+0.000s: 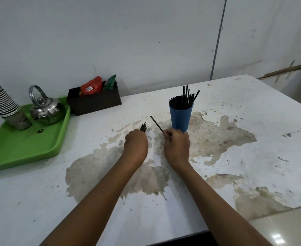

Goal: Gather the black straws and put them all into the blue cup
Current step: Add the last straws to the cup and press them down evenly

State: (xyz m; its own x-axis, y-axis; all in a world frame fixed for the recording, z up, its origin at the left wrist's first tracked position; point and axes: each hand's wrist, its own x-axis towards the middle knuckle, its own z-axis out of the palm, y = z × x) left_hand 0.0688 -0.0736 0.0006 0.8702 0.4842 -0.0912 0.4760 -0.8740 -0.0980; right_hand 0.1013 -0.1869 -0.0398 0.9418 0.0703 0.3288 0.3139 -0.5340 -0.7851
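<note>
The blue cup [180,115] stands upright mid-table, packed with black straws [186,99] that stick out above its rim. My left hand [136,143] is closed around a small bundle of black straws [143,127]; only their tips show past my fingers. My right hand [177,143] sits just in front of the cup and pinches a single black straw [156,123], which slants up and to the left. The two hands are a short gap apart. No loose straws are visible on the table surface.
A green tray [21,146] at the left carries a steel kettle [45,109] and a stack of paper cups [3,103]. A dark box [94,100] with snack packets stands against the wall. The white table [235,157] is stained; its front edge is near me.
</note>
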